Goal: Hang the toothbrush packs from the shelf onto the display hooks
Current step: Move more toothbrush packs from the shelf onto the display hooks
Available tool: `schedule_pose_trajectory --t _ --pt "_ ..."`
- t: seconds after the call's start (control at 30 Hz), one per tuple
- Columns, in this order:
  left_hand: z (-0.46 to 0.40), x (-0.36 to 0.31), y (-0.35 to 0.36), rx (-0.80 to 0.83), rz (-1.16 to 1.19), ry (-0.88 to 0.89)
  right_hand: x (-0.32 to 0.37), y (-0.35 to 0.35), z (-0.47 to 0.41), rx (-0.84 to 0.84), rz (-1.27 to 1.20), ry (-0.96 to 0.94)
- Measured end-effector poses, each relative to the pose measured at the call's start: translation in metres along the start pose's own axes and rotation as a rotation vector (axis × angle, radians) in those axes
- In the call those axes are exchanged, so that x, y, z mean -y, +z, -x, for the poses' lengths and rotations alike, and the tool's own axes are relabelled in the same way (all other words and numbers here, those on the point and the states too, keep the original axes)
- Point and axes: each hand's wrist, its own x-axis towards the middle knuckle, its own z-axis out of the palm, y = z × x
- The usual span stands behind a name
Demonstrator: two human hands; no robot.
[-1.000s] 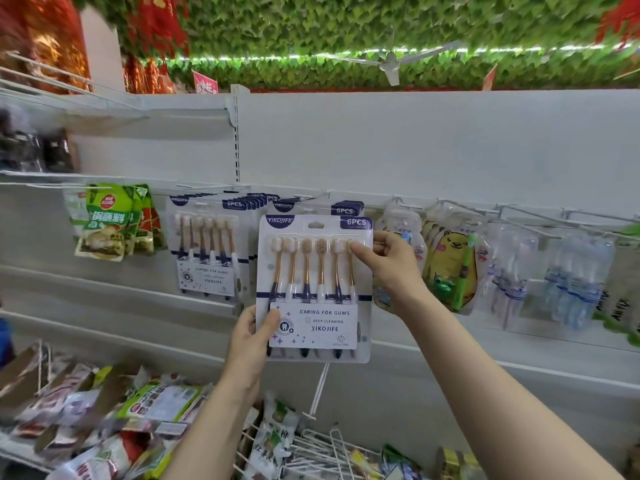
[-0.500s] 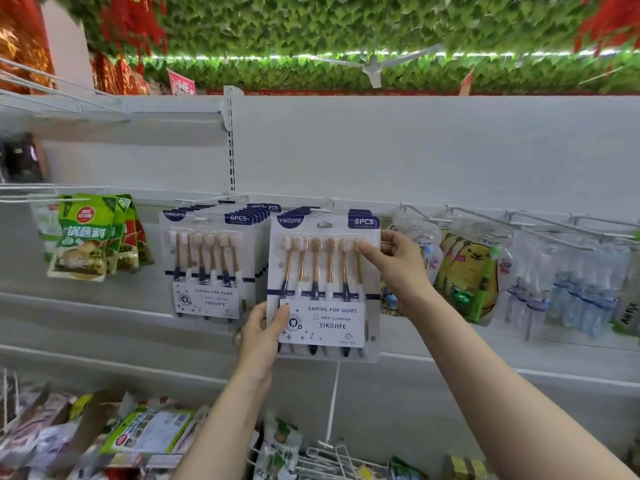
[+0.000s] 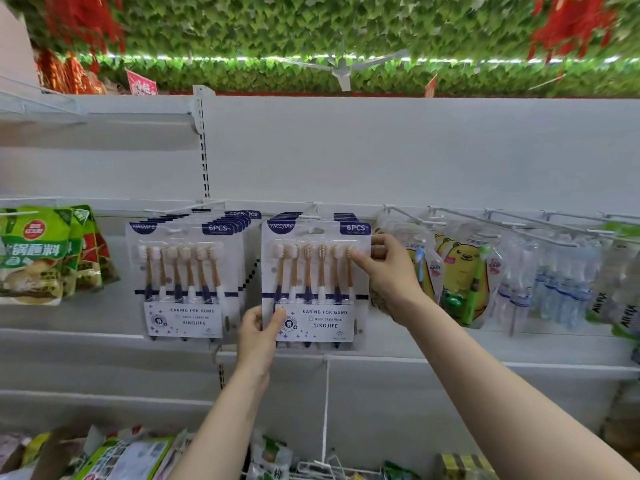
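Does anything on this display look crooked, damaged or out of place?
Nothing stands out. The toothbrush pack held by the left hand and right hand sits level in front of its row, and the neighbouring row of packs hangs straight.

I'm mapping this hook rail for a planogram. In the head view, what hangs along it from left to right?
Green sauce pouches → hung toothbrush packs → toothbrush pack held by both hands → yellow bear pouches → clear bottle packs
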Motion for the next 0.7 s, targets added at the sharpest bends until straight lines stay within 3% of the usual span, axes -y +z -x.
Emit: schedule_pose_trajectory --t 0.7 --pt "-0.014 0.019 -0.014 0.066 0.017 0.067 0.005 0.013 0.011 -0.044 0.032 -0.016"
